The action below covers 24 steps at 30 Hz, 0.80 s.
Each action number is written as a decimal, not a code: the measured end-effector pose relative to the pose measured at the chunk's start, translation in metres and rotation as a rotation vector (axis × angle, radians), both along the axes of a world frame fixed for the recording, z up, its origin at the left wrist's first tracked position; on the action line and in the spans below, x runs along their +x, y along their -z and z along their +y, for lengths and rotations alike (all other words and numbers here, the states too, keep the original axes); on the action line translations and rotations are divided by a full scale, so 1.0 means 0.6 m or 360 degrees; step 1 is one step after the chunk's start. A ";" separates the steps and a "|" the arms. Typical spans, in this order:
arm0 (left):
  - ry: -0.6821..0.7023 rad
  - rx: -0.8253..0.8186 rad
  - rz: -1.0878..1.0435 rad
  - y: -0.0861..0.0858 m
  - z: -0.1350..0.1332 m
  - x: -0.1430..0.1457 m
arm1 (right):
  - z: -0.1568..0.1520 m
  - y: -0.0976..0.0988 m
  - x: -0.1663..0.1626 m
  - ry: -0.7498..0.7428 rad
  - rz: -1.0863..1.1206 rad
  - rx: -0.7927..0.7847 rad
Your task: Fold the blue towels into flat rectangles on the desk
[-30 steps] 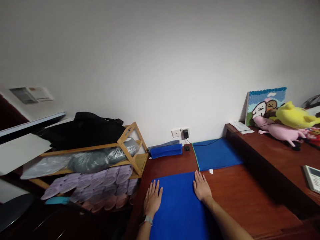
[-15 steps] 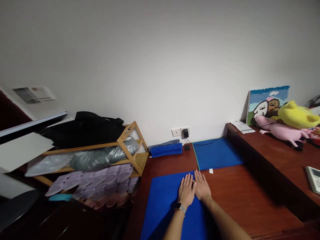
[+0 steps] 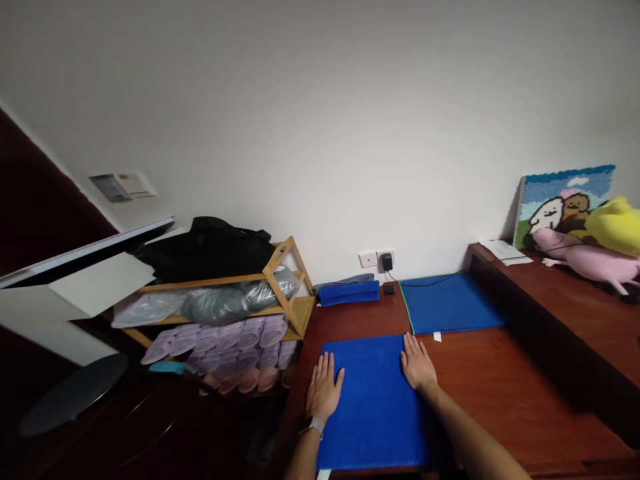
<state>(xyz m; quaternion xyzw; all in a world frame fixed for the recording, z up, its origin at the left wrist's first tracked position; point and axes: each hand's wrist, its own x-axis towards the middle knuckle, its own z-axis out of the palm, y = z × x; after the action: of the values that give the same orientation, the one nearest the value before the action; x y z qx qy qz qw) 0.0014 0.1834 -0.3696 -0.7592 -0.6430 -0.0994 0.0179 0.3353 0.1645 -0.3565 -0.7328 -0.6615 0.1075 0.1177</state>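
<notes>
A bright blue cloth (image 3: pixel 373 400) lies spread flat on the reddish-brown wooden desk (image 3: pixel 480 387). Over its left edge rests my left hand (image 3: pixel 324 388), palm down with the fingers stretched out and a watch on the wrist. My right hand (image 3: pixel 418 363) lies flat at the cloth's far right corner, fingers extended. Neither hand grips anything. Behind the right hand, a second blue cloth (image 3: pixel 450 303) with a green edge lies flat. Folded blue and grey cloths (image 3: pixel 349 291) sit against the wall.
A black power adapter (image 3: pixel 387 261) is plugged in at the wall, its cable crossing the second cloth. To the left stands a wooden rack (image 3: pixel 285 293) with slippers (image 3: pixel 250 333) and a black bag (image 3: pixel 210 250). Plush toys (image 3: pixel 590 257) lie on the raised right section.
My left hand has moved left across the cloth, away from my right hand, which stays near the far right corner. The view has shifted left, showing the cloth's near edge.
</notes>
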 end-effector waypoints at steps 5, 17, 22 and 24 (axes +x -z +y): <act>0.0006 0.0020 -0.0006 0.001 -0.001 0.011 | -0.022 -0.008 -0.010 0.0046 -0.0023 -0.0036; 0.0005 0.0036 0.0032 0.009 0.012 0.001 | -0.094 -0.007 -0.031 0.0063 -0.0013 -0.0052; 0.0097 0.0185 0.0032 -0.011 0.000 0.057 | -0.090 -0.010 -0.033 0.0062 0.0015 -0.0050; 0.0253 0.0199 -0.0025 -0.023 -0.019 0.130 | -0.090 -0.008 -0.031 0.0058 0.0010 -0.0059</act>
<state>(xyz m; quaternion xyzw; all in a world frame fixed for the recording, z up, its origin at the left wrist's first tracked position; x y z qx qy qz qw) 0.0795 0.1721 -0.3559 -0.8044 -0.5735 -0.1462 0.0523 0.3165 0.1106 -0.3518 -0.7464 -0.6456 0.1200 0.1083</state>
